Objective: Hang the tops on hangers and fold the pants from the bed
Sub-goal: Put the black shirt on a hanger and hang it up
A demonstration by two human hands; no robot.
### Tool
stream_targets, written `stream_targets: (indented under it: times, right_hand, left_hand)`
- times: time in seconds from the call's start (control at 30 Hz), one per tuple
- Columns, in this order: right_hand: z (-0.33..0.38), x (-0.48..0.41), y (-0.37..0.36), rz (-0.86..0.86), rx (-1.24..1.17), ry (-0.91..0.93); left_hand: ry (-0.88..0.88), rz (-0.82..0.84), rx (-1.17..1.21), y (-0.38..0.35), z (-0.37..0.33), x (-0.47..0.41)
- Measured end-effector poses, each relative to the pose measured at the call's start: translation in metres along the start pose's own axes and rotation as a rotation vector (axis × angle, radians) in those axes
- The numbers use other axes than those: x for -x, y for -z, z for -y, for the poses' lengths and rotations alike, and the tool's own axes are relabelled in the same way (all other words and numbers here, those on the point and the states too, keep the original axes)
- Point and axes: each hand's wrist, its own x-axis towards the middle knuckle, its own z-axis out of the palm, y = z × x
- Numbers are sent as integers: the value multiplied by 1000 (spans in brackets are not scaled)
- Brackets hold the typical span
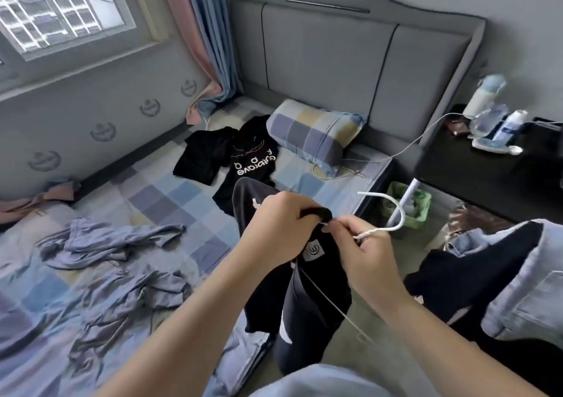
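Left hand (281, 224) is gripping the bunched collar of a black top (316, 293); fingers curled tight round the fabric, thumb underneath and out of sight; right hand (367, 245) is pinching the twisted neck of a white wire hanger (376, 231) between thumb and curled fingers; the two hands are almost touching at the collar. Hook of the hanger is pointing up and to the right, away from the hands; one thin wire arm is running down and right across the top's inner side. Top is hanging in the air below both hands, over the near edge of the bed (170, 195), with a white label (312, 252) showing just under the collar; I cannot tell how much of the hanger is inside it.

On the checked sheet: a black T-shirt with white lettering (251, 160) is lying flat near a checked pillow (316, 137), with a second black garment (202, 155) just beside it on the left, overlapping its edge; a crumpled blue-grey garment (115, 262) is lying at the near left. At the right edge, pale jeans (524, 290) and a dark piece of clothing (466, 271) are lying together. A dark bedside table (481, 180) is carrying bottles; a green basket (420, 204) is sitting on the floor between bed and table.
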Motion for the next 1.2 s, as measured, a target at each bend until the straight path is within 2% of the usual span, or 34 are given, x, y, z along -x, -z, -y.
stream_targets:
  times: [0.23,0.37,0.47,0.6,0.73,0.83,0.9,1.03,1.1,1.2]
  right_hand:
    - [-4,13,-3,-101,9,28]
    - [-8,16,3,-98,71,69]
    - [-12,23,2,-122,78,66]
    - [-15,23,-7,-221,127,26]
    - [-21,20,-11,-230,69,12]
    - [-24,18,-7,-206,38,15]
    - [-23,15,-3,-175,15,25]
    - [-16,8,5,-52,0,100]
    - [-12,5,9,-17,-22,95]
    - [-10,0,16,22,-41,133]
  left_hand:
    - [-9,-139,86,-12,6,7]
    - [32,-246,32,4,17,-6]
    - [23,-223,-13,6,18,-4]
    - [-66,-170,65,-21,5,24]
    - [-5,-158,187,-40,7,37]
    - [-32,-44,165,-35,14,37]
    - [-103,17,110,-29,16,38]
    - [-358,-205,-410,-6,26,28]
    - [-434,-136,-507,8,29,19]
    - [-510,1,-467,18,32,13]
